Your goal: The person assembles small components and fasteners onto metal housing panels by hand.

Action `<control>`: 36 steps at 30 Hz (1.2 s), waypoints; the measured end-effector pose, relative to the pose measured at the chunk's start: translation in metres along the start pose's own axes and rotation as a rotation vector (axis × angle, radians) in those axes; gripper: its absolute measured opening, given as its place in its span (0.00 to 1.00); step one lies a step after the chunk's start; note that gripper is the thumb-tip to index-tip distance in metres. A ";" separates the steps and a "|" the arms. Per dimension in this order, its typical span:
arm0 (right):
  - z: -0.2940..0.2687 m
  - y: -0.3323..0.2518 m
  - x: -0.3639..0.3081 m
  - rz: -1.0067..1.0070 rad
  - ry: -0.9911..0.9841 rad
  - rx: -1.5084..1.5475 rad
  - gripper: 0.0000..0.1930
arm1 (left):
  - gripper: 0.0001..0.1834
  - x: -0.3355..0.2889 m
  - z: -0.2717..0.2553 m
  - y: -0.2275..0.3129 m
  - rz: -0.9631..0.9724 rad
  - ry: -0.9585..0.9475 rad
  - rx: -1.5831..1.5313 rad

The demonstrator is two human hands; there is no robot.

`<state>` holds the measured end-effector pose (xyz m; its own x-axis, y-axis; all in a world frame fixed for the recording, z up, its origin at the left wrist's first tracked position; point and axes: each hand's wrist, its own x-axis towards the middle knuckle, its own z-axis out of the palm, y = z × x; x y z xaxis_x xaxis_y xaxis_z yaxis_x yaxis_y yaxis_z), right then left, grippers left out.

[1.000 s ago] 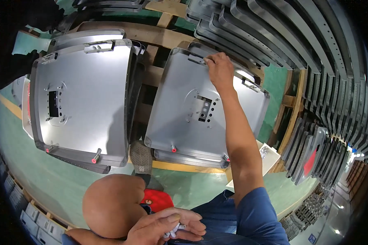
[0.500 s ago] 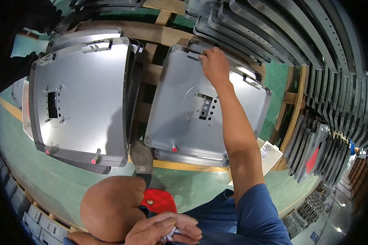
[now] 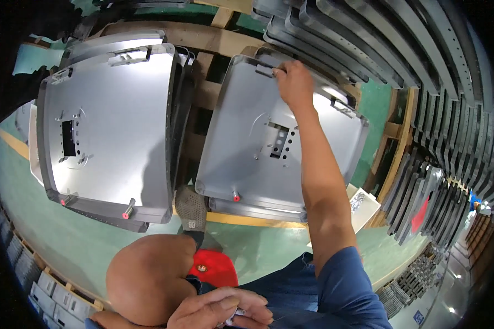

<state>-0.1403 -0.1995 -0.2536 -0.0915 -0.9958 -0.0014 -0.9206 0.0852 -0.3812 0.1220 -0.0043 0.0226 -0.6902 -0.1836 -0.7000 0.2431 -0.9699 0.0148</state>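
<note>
My right hand (image 3: 295,82) reaches to the far edge of the right-hand grey metal panel (image 3: 230,148). Its fingers are pinched on the end of a small metal bracket (image 3: 264,71) lying at that edge; the fingertips are partly hidden. A similar bracket (image 3: 342,107) sits further right on the same panel. Near the lower edge of the view, my left hand (image 3: 219,308) is cupped, palm up, around small shiny whitish pieces, too small to name. The panel has a rectangular cutout with holes around it and a red-tipped post (image 3: 236,196) at the near edge.
Left of it lies another stack of metal panels (image 3: 110,109), with brackets and red-tipped posts. Both rest on a wooden pallet (image 3: 203,41). A white tray (image 3: 366,211) of small metal parts stands at right. Racked grey panels (image 3: 368,38) rise behind. My bent knee (image 3: 148,274) is close.
The bracket by my right fingertips now lies against the panel, where two dark slots showed before. My right hand has shifted slightly right; my left stays cupped. The view has moved a little.
</note>
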 end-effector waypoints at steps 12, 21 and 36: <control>0.016 -0.013 -0.006 -0.066 0.081 -0.234 0.08 | 0.22 0.000 0.009 0.004 0.010 0.057 0.119; -0.047 0.007 -0.030 0.020 0.136 -0.010 0.16 | 0.20 -0.006 0.022 -0.007 0.115 0.082 0.166; -0.065 0.238 -0.251 0.853 0.055 0.175 0.35 | 0.19 -0.006 0.030 -0.057 0.111 0.190 0.468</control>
<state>-0.3607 0.0728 -0.2842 -0.7451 -0.5914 -0.3083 -0.4585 0.7899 -0.4072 0.0915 0.0474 0.0477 -0.5306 -0.2995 -0.7929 -0.0534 -0.9219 0.3838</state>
